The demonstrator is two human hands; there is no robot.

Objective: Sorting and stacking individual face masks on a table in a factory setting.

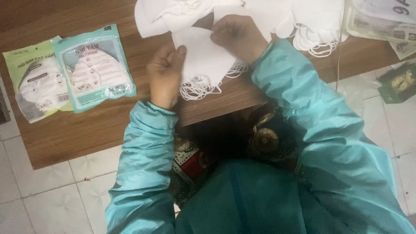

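Observation:
A small stack of white folded face masks (203, 58) lies on the low wooden table (86, 125), their elastic loops hanging toward the near edge. My left hand (165, 73) pinches the stack's left edge with thumb on top. My right hand (238, 37) grips the stack's upper right corner. Both arms wear teal sleeves.
A larger heap of white masks (303, 21) spreads along the table's far side. Two sealed mask packets, one teal (94, 67) and one green (37, 78), lie at the left. Printed packets (381, 21) sit at the far right. White floor tiles (52, 195) surround the table.

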